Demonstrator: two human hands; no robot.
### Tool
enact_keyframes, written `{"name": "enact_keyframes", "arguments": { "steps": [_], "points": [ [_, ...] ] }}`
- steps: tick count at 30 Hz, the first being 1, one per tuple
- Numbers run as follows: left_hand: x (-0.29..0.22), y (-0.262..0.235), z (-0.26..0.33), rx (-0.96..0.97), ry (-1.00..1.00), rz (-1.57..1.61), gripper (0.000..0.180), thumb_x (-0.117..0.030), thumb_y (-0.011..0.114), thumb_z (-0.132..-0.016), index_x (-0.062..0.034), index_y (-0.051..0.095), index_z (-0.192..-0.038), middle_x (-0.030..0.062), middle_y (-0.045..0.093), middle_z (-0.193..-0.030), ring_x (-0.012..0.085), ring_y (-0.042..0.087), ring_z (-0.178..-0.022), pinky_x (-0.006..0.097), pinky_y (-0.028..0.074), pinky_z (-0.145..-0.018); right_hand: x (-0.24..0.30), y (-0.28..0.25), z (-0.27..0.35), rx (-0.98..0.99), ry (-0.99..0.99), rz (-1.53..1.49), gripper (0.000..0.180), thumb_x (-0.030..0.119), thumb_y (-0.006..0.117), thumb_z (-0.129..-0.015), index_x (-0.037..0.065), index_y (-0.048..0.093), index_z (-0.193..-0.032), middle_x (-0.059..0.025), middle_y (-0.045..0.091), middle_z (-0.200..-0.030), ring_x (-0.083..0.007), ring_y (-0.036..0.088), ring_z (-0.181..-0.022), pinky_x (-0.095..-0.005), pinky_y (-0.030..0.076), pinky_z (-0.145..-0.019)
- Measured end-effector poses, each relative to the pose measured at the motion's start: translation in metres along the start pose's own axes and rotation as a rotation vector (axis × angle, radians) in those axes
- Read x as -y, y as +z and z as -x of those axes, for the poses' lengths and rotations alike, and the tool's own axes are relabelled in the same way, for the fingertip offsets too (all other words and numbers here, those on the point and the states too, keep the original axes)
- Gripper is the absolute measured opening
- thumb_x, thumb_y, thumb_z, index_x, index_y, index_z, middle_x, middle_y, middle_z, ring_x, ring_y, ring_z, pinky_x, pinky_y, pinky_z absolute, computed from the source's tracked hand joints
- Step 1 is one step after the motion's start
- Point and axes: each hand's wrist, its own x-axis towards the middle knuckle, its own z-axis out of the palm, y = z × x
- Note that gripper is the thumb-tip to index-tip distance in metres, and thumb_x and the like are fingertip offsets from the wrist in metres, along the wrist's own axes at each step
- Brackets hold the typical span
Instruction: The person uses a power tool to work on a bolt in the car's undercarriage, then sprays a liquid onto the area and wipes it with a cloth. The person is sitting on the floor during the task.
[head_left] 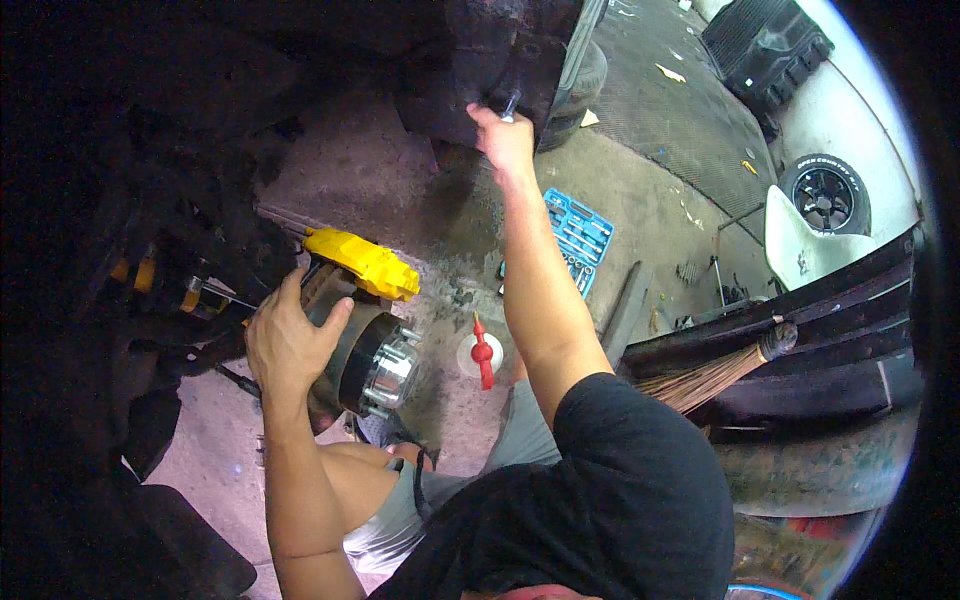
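Note:
My left hand (pixel 292 340) rests on the dark brake rotor (pixel 330 298), thumb and forefinger spread apart; its other fingers are partly hidden. A yellow brake caliper (pixel 362 262) sits just above that hand on the rotor's edge. The wheel hub (pixel 388 372), with a shiny cap and several studs, faces right. My right arm is stretched far forward, and my right hand (pixel 507 145) is closed round a short chrome metal tool (pixel 511 106) beside a dark panel (pixel 435 95). The tool's exact kind does not show.
A white bottle with a red spout (pixel 482 355) stands on the floor between my arms. Beyond my right forearm lies an open blue socket set (pixel 580 235). A straw broom (pixel 725 375), a white chair (pixel 808 240) and a wheel (pixel 826 195) are to the right.

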Motion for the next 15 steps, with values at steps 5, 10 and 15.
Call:
{"name": "enact_keyframes", "arguments": {
  "steps": [5, 10, 15],
  "points": [
    [0.002, -0.004, 0.001, 0.029, -0.014, 0.031, 0.073, -0.049, 0.076, -0.078, -0.0007, 0.06, -0.131, 0.0248, 0.067, -0.122, 0.0404, 0.064, -0.112, 0.047, 0.05, -0.097, 0.048, -0.017, 0.033, -0.067, -0.131, 0.557, 0.041, 0.037, 0.081, -0.078, 0.001, 0.074, -0.099, -0.0164, 0.074, -0.093, -0.0327, 0.071, -0.084, -0.0409, 0.054, -0.077],
    [-0.001, -0.002, -0.001, 0.025, 0.017, 0.036, 0.072, -0.048, 0.077, -0.078, -0.0029, 0.06, -0.132, 0.0246, 0.067, -0.12, 0.0409, 0.065, -0.111, 0.047, 0.05, -0.095, -0.009, -0.007, -0.001, 0.083, -0.038, -0.324, 0.037, 0.028, 0.083, -0.078, -0.001, 0.071, -0.098, -0.0115, 0.072, -0.087, -0.0254, 0.068, -0.076, -0.0373, 0.052, -0.071],
    [0.004, -0.007, 0.006, 0.023, 0.006, 0.047, 0.074, -0.048, 0.076, -0.079, -0.0023, 0.059, -0.133, 0.0245, 0.067, -0.121, 0.0412, 0.065, -0.111, 0.047, 0.05, -0.095, 0.062, -0.025, 0.043, -0.074, -0.109, 0.788, 0.052, 0.043, 0.077, -0.077, 0.0, 0.073, -0.104, -0.0249, 0.071, -0.106, -0.0398, 0.068, -0.104, -0.0457, 0.053, -0.091]
  ]
}}
